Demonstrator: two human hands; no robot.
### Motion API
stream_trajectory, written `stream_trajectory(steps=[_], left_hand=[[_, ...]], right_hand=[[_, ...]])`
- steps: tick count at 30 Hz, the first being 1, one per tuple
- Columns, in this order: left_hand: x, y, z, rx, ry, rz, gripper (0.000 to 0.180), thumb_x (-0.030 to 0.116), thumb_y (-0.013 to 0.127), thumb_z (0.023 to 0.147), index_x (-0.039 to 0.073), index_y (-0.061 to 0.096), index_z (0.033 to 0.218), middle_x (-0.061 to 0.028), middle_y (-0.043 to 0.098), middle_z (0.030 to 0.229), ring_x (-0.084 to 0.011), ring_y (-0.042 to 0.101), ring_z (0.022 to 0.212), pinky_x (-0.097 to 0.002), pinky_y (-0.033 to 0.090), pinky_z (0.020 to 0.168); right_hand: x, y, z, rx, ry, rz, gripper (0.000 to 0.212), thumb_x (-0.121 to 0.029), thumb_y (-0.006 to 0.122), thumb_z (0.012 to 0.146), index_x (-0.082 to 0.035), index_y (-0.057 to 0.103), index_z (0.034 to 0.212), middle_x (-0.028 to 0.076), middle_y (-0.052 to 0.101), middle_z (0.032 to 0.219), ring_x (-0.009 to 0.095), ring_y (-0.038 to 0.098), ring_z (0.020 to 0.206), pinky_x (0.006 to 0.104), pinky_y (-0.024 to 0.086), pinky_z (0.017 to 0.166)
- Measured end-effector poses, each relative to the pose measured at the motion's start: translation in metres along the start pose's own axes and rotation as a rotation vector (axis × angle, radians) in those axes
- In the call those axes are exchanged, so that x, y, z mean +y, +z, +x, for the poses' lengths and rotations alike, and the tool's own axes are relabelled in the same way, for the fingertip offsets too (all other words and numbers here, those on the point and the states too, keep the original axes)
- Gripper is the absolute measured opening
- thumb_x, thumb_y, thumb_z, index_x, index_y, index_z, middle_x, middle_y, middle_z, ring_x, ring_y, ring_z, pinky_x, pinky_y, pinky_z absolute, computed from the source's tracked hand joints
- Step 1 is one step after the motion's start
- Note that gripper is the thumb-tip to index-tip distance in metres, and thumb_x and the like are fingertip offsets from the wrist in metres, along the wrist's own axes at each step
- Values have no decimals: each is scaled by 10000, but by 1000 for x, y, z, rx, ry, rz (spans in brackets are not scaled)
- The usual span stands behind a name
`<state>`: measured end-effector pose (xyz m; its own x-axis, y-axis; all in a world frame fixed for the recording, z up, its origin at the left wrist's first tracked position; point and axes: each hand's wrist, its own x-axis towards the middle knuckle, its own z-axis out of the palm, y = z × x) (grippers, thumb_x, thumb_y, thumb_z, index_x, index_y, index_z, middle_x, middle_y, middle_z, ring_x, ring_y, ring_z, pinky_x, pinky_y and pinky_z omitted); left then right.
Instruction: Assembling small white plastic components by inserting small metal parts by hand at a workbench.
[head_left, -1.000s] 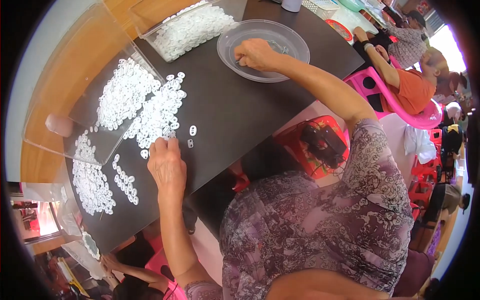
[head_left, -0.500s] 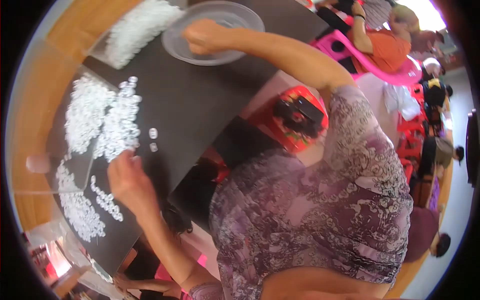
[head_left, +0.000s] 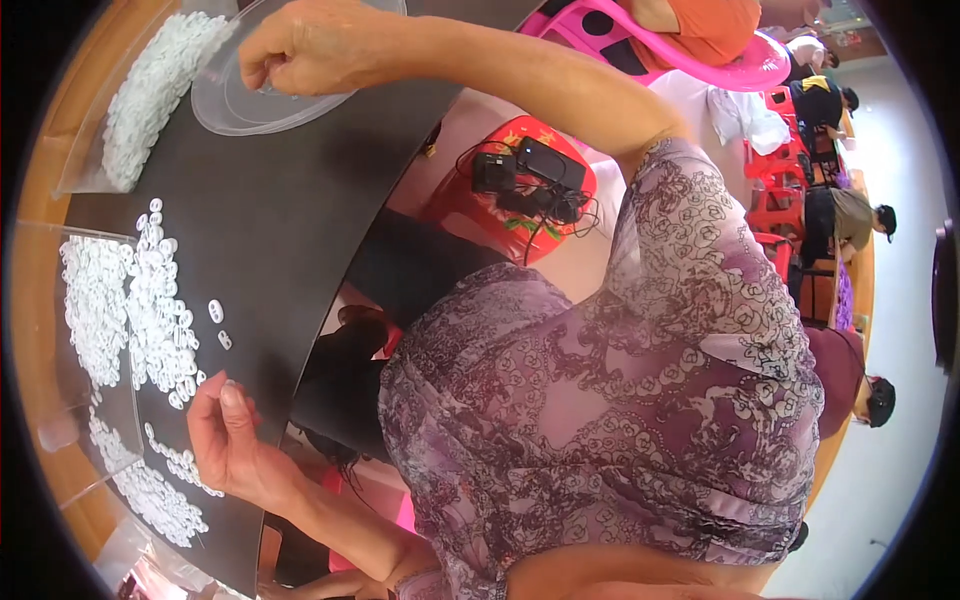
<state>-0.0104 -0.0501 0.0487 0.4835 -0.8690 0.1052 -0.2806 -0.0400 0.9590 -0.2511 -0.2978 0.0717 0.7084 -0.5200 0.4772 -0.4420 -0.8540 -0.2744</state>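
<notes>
My right hand [head_left: 315, 48] is over a round clear plastic bowl [head_left: 225, 122], its fingers bent and pressed together at the tips. Whatever they may hold is too small to make out. My left hand [head_left: 232, 440] is near the close end of a pile of small white oval plastic pieces [head_left: 155, 300], palm partly turned up. Its thumb and forefinger are drawn together, and I cannot see clearly what is between them. Two loose white pieces [head_left: 216, 311] lie apart from the pile on the dark table [head_left: 270, 220].
More white pieces heap in a clear bin [head_left: 150, 105] beside the bowl and behind a clear panel [head_left: 95, 305]. Smaller groups [head_left: 150, 500] lie beyond my left hand. A red stool [head_left: 520, 140] holds black devices and cables. A pink chair [head_left: 690, 55] and seated people are farther off.
The view has shifted, so the table sits farther left. My left hand has drawn back from the pile's edge and turned its palm up. My right hand stays over the bowl.
</notes>
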Motion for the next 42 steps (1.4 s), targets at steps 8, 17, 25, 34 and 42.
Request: stream_trajectory(steps=[8, 17, 25, 34, 42], left_hand=[[9, 13, -12, -85, -106, -244, 167, 77, 641, 838, -26, 606, 964, -92, 623, 799, -118, 538, 623, -217, 410, 535], [4, 28, -30, -157, -100, -341, 114, 77, 614, 859, 7, 568, 937, -66, 577, 716, -99, 489, 565, -193, 373, 496], [7, 28, -35, -106, -179, -444, 132, 102, 609, 872, 2, 573, 950, -66, 581, 785, -106, 495, 628, -203, 389, 563], [2, 24, -34, -78, -158, -420, 158, 88, 581, 886, -23, 570, 998, -62, 569, 783, -112, 491, 646, -214, 389, 574], [-9, 27, -39, -122, -231, -624, 82, 52, 544, 896, 0, 548, 960, -82, 592, 782, -112, 536, 601, -212, 426, 515]], right_hand=[[-68, -11, -52, 170, 143, 356, 145, -83, 568, 707, -83, 667, 812, 106, 637, 732, 267, 626, 700, 360, 483, 614], [-146, 67, -82, 226, 103, 758, 93, 6, 598, 706, -64, 617, 764, 53, 578, 717, 248, 553, 706, 353, 440, 613], [-170, 85, -72, 282, 210, 886, 92, 16, 589, 702, -60, 616, 744, 37, 565, 691, 218, 541, 684, 332, 431, 597], [-181, 91, -69, 296, 268, 928, 90, 9, 606, 702, -62, 621, 754, 38, 567, 692, 202, 549, 689, 317, 433, 583], [-185, 81, -72, 107, 495, 1366, 89, 62, 584, 791, 7, 622, 849, 53, 534, 824, 118, 594, 735, 227, 452, 605]])
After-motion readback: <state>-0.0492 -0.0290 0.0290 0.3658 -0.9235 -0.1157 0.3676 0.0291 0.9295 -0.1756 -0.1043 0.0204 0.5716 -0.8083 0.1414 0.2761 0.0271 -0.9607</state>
